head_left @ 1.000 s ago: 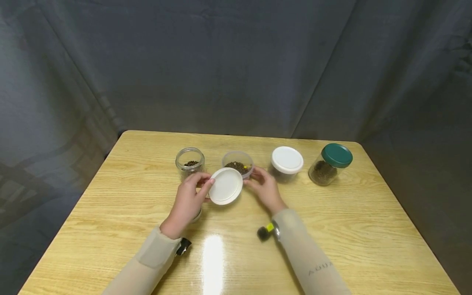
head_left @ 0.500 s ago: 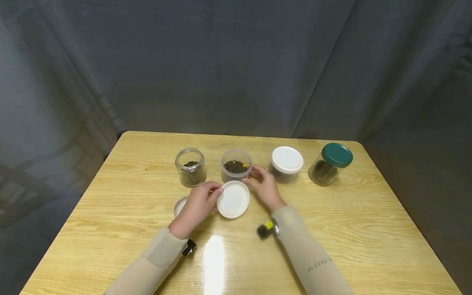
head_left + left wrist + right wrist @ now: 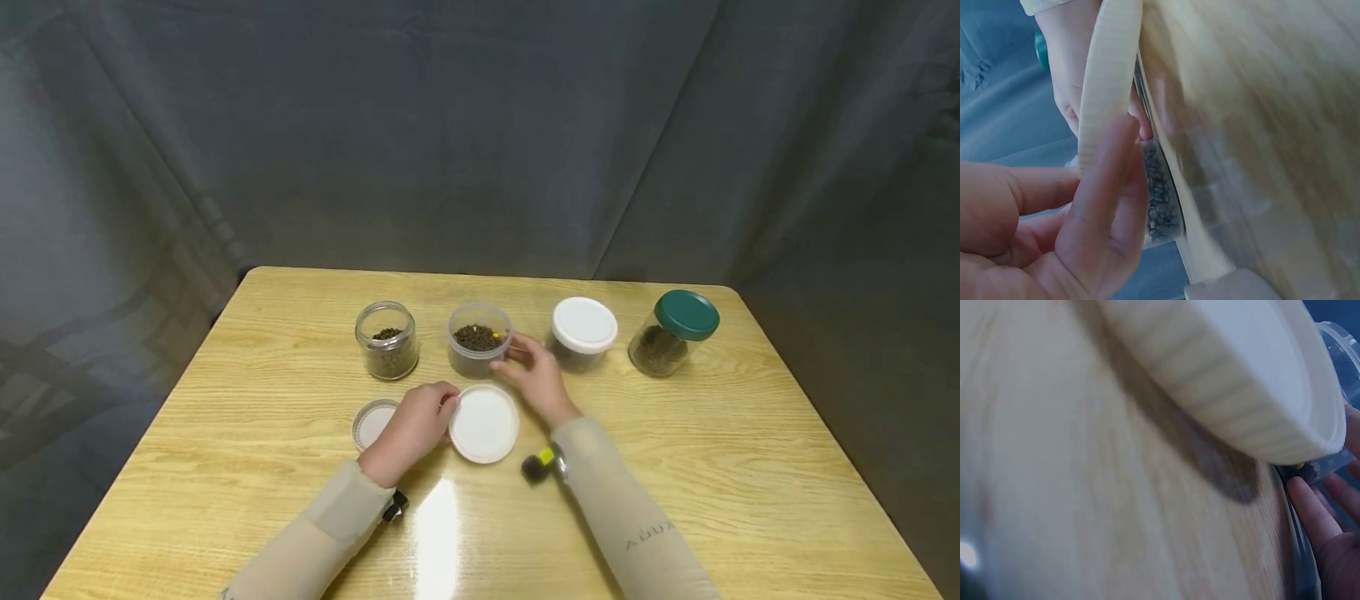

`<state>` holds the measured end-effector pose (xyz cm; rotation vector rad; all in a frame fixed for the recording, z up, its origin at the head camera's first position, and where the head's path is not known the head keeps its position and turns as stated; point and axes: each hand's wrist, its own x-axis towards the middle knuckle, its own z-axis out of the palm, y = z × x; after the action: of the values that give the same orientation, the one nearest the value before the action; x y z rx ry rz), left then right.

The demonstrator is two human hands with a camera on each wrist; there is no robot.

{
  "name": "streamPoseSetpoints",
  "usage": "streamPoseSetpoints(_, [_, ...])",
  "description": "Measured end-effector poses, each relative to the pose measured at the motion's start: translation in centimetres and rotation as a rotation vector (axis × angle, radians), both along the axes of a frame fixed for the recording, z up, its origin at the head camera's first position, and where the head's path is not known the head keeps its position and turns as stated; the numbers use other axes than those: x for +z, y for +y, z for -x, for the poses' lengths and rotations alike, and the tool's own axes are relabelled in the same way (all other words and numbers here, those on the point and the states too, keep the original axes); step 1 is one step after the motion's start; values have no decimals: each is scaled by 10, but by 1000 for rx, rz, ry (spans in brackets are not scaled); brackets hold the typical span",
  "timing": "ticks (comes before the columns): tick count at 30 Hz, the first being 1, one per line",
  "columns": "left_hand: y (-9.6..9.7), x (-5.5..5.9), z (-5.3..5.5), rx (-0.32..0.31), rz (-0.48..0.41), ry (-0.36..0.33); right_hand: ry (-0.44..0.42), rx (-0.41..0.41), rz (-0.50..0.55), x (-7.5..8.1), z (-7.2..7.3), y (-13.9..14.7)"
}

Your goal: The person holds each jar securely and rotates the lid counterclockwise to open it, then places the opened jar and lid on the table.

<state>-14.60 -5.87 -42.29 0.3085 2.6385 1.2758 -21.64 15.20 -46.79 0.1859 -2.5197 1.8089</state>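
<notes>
My left hand (image 3: 420,417) pinches the left edge of a white ribbed screw lid (image 3: 484,423), its hollow side up. In the right wrist view the lid (image 3: 1222,381) hangs just above the tabletop, over its own shadow. Behind it stands an uncovered clear plastic tub (image 3: 474,363) with dark brown pellets and a small yellow piece in it. My right hand (image 3: 542,383) holds this tub at its right side, thumb in front. The left wrist view shows the left fingers (image 3: 1100,194) against the lid's rim.
An uncovered glass jar (image 3: 392,360) of dark pellets stands left of the tub. Its near side has another lid (image 3: 372,423) lying on the wooden table (image 3: 225,433). To the right stand a white-lidded tub (image 3: 584,325) and a green-lidded jar (image 3: 660,354).
My left hand has brought the white lid down from in front of the tub toward the table, nearer me and slightly right. The right hand stays at the tub.
</notes>
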Motion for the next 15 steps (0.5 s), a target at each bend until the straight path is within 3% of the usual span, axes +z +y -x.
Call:
streamPoseSetpoints(8, [1, -2, -2, -58, 61, -32, 10, 4, 5, -3, 2, 0])
streamPoseSetpoints(15, [3, -4, 1, -100, 230, 95, 14, -5, -2, -3, 3, 0])
